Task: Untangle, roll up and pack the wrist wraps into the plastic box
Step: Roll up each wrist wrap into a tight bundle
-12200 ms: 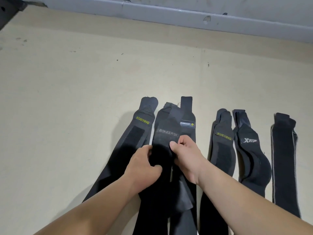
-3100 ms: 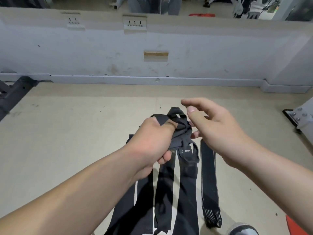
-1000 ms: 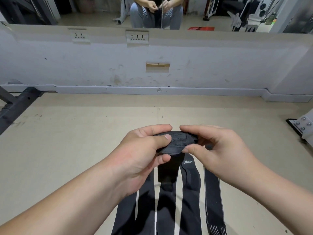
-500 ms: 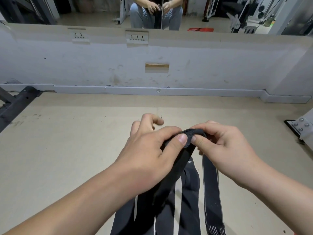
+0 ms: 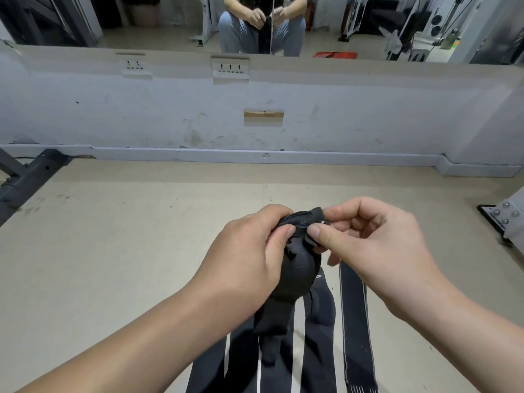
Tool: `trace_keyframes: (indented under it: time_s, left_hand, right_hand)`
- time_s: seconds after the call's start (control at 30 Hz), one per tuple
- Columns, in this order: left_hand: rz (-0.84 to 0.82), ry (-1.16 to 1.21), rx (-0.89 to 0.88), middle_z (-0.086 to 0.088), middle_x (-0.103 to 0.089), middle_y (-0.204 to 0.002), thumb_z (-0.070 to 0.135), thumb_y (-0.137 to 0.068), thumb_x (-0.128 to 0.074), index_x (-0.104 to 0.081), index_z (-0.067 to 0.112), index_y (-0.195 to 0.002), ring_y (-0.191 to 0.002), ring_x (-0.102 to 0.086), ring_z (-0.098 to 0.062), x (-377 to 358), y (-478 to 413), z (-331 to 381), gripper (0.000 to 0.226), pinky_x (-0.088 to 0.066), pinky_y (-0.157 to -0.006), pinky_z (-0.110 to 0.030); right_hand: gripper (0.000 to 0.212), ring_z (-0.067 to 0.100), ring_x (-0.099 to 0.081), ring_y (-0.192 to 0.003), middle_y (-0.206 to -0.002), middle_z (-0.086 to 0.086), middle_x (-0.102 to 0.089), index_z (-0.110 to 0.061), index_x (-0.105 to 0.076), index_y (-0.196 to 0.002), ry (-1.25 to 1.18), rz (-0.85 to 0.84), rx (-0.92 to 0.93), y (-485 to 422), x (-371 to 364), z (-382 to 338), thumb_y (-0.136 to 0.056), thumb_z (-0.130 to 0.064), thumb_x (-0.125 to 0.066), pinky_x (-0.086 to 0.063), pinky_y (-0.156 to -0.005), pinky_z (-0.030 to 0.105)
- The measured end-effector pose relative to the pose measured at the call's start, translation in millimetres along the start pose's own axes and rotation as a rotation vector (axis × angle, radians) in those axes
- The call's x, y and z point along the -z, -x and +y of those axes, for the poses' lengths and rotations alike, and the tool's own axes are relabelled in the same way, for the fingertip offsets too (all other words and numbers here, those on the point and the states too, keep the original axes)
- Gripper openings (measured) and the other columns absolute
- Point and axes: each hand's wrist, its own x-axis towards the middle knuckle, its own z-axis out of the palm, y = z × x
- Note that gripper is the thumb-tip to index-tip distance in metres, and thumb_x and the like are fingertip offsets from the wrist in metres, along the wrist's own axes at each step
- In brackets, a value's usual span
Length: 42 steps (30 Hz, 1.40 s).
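We hold the wrist wrap point(image 5: 300, 268) above the floor point(image 5: 113, 251): left hand point(image 5: 246, 259) curls its grip round the started roll, right hand point(image 5: 377, 251) pinches the top end. If either grip slackens, we expect the coil to spring open and snag the other wraps point(image 5: 355, 321) below.

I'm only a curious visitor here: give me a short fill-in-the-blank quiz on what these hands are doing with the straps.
The left hand and the right hand both pinch a ____ wrist wrap.
The other wraps lie flat on the ____.
The white-edged wrap lies to the ____ of the held one.
Above the wall, a ____ reflects the person.
Missing words: black; floor; right; mirror.
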Motion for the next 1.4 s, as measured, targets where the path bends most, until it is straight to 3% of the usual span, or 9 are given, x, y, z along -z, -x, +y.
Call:
trace_keyframes:
  time_s: [0.23, 0.37, 0.47, 0.6, 0.77, 1.0, 1.17, 1.3, 1.4]
  left_hand:
    - [0.051, 0.159, 0.091, 0.011, -0.075, -0.087, 0.023, -0.108, -0.054, -0.070, 0.034, -0.107, -0.083, -0.068, -0.012, 2, -1, -4, 0.019, -0.053, -0.073, -0.027]
    - [-0.007, 0.175, 0.044, 0.011, -0.075, -0.090, 0.021, -0.107, -0.055, -0.071, 0.032, -0.107, -0.087, -0.069, -0.013, 3, 0, 1, 0.020, -0.053, -0.076, -0.027]
    - [-0.073, 0.195, 0.009, 0.008, -0.076, -0.093, 0.020, -0.108, -0.054, -0.071, 0.033, -0.109, -0.089, -0.070, -0.017, 1, 2, 3, 0.021, -0.056, -0.080, -0.035]
    - [-0.151, 0.210, 0.016, 0.000, -0.074, -0.091, 0.025, -0.110, -0.053, -0.069, 0.036, -0.111, -0.087, -0.067, -0.027, 3, 1, 4, 0.019, -0.055, -0.081, -0.050]
    - [-0.196, 0.323, 0.055, 0.002, -0.072, -0.091, 0.045, -0.105, -0.048, -0.069, 0.031, -0.107, -0.087, -0.067, -0.016, 3, 5, 8, 0.025, -0.057, -0.082, -0.045]
    - [-0.142, 0.395, 0.075, 0.003, -0.078, -0.095, 0.020, -0.106, -0.063, -0.075, 0.027, -0.104, -0.094, -0.072, -0.020, 3, -1, 5, 0.014, -0.058, -0.087, -0.045]
    - [-0.122, 0.412, 0.099, 0.000, -0.079, -0.103, 0.016, -0.109, -0.056, -0.074, 0.021, -0.112, -0.103, -0.074, -0.024, 10, -5, 5, 0.020, -0.057, -0.096, -0.053]
    - [-0.136, 0.265, -0.006, 0.009, -0.076, -0.104, 0.013, -0.110, -0.051, -0.069, 0.028, -0.117, -0.103, -0.070, -0.014, 10, -4, 4, 0.025, -0.055, -0.094, -0.040]
    - [-0.098, 0.202, -0.069, 0.009, -0.075, -0.102, 0.013, -0.108, -0.053, -0.069, 0.031, -0.116, -0.100, -0.070, -0.020, 8, -2, 4, 0.025, -0.055, -0.088, -0.042]
  right_hand:
    - [0.020, 0.029, -0.078, -0.074, -0.083, 0.014, -0.081, -0.011, -0.085, -0.085, -0.120, -0.184, -0.026, 1, 2, -6, -0.088, 0.006, -0.075, -0.065, -0.072, 0.032]
    - [0.020, 0.032, -0.073, -0.061, -0.072, 0.026, -0.074, -0.002, -0.069, -0.073, -0.164, -0.163, -0.086, 0, 2, -9, -0.077, 0.012, -0.082, -0.062, -0.057, 0.034]
    - [0.031, 0.030, -0.064, -0.057, -0.064, 0.017, -0.071, -0.013, -0.063, -0.069, 0.021, -0.144, -0.007, -4, 4, -5, -0.069, -0.003, -0.092, -0.049, -0.056, 0.038]
    - [0.034, 0.018, -0.060, -0.068, -0.073, -0.002, -0.070, -0.026, -0.073, -0.097, 0.109, -0.175, 0.091, -5, 10, 0, -0.071, -0.017, -0.093, -0.053, -0.065, 0.029]
    - [0.007, 0.039, -0.057, -0.068, -0.079, 0.024, -0.065, -0.029, -0.072, -0.091, 0.183, -0.285, 0.175, -1, 5, 5, -0.091, -0.025, -0.078, -0.049, -0.063, 0.050]
    - [0.020, 0.004, -0.036, -0.051, -0.055, -0.005, -0.042, -0.007, -0.060, -0.079, 0.106, -0.292, 0.131, -4, -1, 2, -0.091, -0.002, -0.076, -0.032, -0.048, 0.015]
    - [0.012, 0.018, -0.054, -0.064, -0.074, 0.024, -0.057, -0.020, -0.076, -0.102, -0.032, -0.390, 0.099, 3, 2, -11, -0.090, -0.021, -0.079, -0.049, -0.062, 0.029]
    - [0.015, 0.018, -0.057, -0.054, -0.064, 0.002, -0.065, -0.019, -0.078, -0.081, -0.158, -0.289, 0.045, 5, -2, -11, -0.082, -0.034, -0.075, -0.053, -0.055, 0.032]
    - [0.017, 0.025, -0.053, -0.064, -0.075, 0.011, -0.067, -0.018, -0.075, -0.079, -0.227, -0.312, -0.076, 1, -1, -6, -0.081, -0.026, -0.090, -0.047, -0.063, 0.038]
